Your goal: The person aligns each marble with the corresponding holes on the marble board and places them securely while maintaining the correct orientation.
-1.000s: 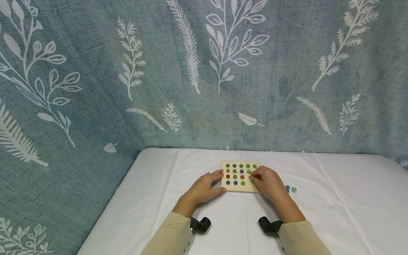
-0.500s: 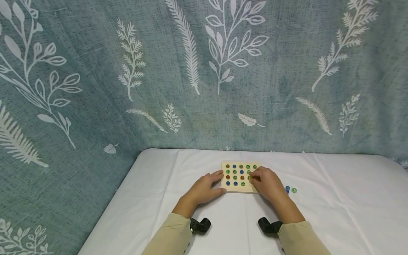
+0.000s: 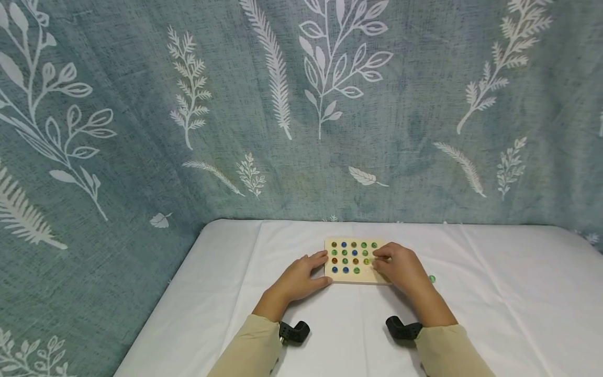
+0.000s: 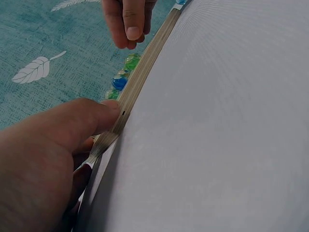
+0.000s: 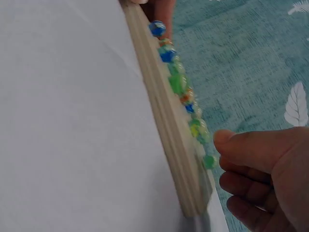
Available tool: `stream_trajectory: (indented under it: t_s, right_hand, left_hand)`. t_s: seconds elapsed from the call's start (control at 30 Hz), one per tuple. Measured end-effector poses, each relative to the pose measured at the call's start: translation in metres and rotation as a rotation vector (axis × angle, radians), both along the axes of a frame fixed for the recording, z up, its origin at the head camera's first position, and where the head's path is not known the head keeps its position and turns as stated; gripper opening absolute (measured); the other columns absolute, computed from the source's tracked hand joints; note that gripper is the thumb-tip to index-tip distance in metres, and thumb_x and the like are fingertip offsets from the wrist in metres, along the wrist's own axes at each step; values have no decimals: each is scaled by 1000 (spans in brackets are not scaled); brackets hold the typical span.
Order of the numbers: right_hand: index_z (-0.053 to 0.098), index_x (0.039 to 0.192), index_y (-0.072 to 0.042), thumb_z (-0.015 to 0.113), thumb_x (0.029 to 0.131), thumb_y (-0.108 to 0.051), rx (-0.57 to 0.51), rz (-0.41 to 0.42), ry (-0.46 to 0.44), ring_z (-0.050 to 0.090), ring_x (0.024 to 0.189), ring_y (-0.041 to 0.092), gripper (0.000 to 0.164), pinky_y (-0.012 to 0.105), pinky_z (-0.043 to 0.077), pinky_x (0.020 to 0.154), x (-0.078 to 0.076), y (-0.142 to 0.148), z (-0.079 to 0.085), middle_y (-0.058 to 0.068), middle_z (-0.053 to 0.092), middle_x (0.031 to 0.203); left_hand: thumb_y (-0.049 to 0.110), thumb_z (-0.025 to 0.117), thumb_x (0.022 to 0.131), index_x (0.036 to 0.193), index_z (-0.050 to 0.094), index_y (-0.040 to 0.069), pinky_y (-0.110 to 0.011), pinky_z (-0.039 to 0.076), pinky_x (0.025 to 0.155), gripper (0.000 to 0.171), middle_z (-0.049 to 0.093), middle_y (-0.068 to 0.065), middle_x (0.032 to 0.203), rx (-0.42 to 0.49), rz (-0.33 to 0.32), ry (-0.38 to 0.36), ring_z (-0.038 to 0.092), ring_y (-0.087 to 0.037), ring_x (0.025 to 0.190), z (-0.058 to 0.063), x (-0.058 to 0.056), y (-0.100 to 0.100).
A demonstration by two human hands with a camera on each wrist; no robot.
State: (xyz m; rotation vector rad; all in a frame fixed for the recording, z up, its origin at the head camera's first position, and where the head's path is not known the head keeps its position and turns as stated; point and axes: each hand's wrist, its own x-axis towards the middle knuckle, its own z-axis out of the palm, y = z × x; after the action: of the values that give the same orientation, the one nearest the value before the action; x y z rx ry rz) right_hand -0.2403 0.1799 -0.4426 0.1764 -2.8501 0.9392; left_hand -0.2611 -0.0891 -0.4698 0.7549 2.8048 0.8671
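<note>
A pale wooden board [image 3: 363,277] lies on the white cloth, with rows of glass marbles in its hollows: amber, blue and green. My left hand [image 3: 297,280] grips the board's left end, thumb at the near corner and fingers along the left edge. In the left wrist view the thumb [image 4: 104,113] presses the board's side. Over the board's right part, my right hand [image 3: 400,267] has thumb and index finger apart, holding nothing. Just left of its fingertips sits a yellow-green marble [image 3: 366,261] in the third row. The right hand covers the board's right end.
A loose green marble [image 3: 432,278] lies on the white cloth [image 3: 494,324] just right of the right wrist. Behind the table hangs a teal curtain [image 3: 282,183] with white leaf prints. Each wrist wears a black camera [image 3: 296,332].
The right thumb and fingers have parted and drawn back right, exposing the yellow-green marble in the third row. The right forearm now hides the loose blue marbles. The left hand stays on the board.
</note>
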Motion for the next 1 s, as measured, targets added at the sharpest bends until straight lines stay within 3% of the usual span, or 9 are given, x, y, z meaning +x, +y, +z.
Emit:
stream_trajectory:
  t_s: [0.27, 0.67, 0.83, 1.0]
  right_hand:
    - [70, 120, -1, 69, 92, -23, -6, -7, -36, 58, 116, 42, 35, 58, 47, 97, 2, 25, 4, 20, 65, 125]
    - [53, 141, -3, 66, 93, -41, 34, -40, -269, 39, 132, 53, 62, 66, 40, 102, 8, 76, 14, 30, 45, 145]
    - [53, 141, -4, 66, 93, -41, 13, -47, -309, 40, 132, 52, 63, 64, 42, 100, 12, 94, 15, 31, 44, 144]
    - [59, 135, 0, 67, 92, -41, -13, -73, -309, 50, 123, 49, 59, 60, 48, 95, 18, 108, 18, 28, 56, 135]
  left_hand:
    - [48, 64, 92, 149, 46, 20, -51, 32, 117, 66, 37, 12, 157, -8, 2, -7, 34, -37, 144, 1, 0, 0]
    - [48, 65, 92, 149, 47, 20, -51, 32, 117, 66, 37, 12, 157, -3, 5, -5, 34, -36, 145, 0, 0, 1]
    - [48, 64, 92, 149, 46, 21, -51, 31, 117, 66, 36, 13, 157, 9, 7, -19, 32, -37, 145, -1, 0, -1]
    - [49, 64, 92, 149, 45, 20, -52, 30, 118, 67, 36, 12, 157, 15, 0, -23, 31, -37, 145, -1, 0, -1]
